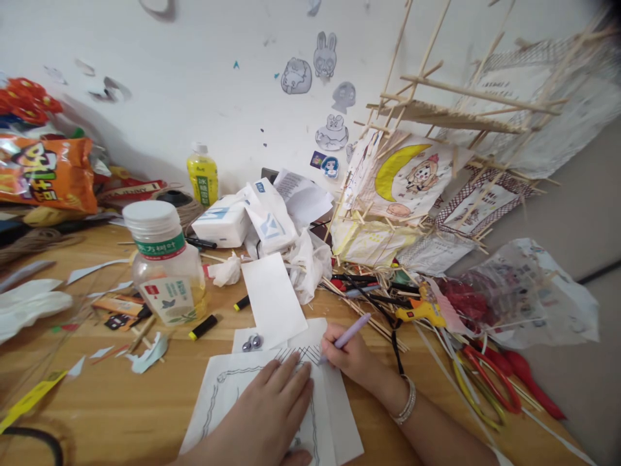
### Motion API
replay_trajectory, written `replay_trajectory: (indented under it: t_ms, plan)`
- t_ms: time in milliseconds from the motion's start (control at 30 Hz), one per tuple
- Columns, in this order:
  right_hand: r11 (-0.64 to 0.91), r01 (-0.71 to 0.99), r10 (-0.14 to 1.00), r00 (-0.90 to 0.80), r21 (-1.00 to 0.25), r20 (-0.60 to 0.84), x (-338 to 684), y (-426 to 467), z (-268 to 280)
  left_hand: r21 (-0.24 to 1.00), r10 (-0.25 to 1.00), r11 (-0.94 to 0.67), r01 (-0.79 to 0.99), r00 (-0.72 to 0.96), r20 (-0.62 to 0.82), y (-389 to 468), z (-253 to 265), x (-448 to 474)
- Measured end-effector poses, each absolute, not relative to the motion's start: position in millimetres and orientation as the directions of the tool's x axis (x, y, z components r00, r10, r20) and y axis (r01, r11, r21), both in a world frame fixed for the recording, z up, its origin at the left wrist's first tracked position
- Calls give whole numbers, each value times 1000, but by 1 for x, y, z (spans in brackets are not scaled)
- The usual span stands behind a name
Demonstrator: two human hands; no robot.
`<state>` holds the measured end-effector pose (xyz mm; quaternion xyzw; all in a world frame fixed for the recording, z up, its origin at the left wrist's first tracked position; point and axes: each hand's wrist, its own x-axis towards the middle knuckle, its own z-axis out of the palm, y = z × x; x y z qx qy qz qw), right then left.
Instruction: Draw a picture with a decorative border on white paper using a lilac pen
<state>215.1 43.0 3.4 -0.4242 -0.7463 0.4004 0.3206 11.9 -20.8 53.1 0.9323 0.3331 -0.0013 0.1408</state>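
A white sheet of paper (208,388) lies on the table with a wavy drawn border and a band of crosshatched lines along its top. My left hand (272,408) rests flat across it, fingers spread. In my right hand (352,356), a light purple pen (354,329) is gripped with its tip end at the right end of the crosshatching. A bracelet circles the right wrist. Just above the drawing sit shiny beads (252,343), on another piece of paper. A blank white paper strip (274,298) lies beyond them.
A large plastic bottle (167,272) stands at left, near black marker caps (202,327). Tissue packs (223,220) and a yellow drink bottle (202,173) are behind. At right are a yellow glue gun (422,307), red-handled scissors (492,382), and a stick frame (456,116) with drawings.
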Motion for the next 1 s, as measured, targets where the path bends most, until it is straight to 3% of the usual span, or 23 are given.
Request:
replay_trajectory:
  t_ms: [467, 600, 867, 1000]
  plan:
    - [272, 384, 907, -409, -882, 101, 214, 44, 6, 155, 595, -792, 590, 803, -15, -22, 35, 6]
    - [243, 346, 928, -356, -906, 112, 211, 44, 8, 105, 526, -847, 521, 850, 30, -14, 7, 6]
    - [313, 307, 945, -199, -899, 261, 207, 43, 20, -113, 457, -868, 483, 868, 196, -7, -11, 4]
    - [294, 289, 949, -203, -911, 241, 205, 40, 22, -178, 421, -870, 460, 880, 221, -9, -2, 4]
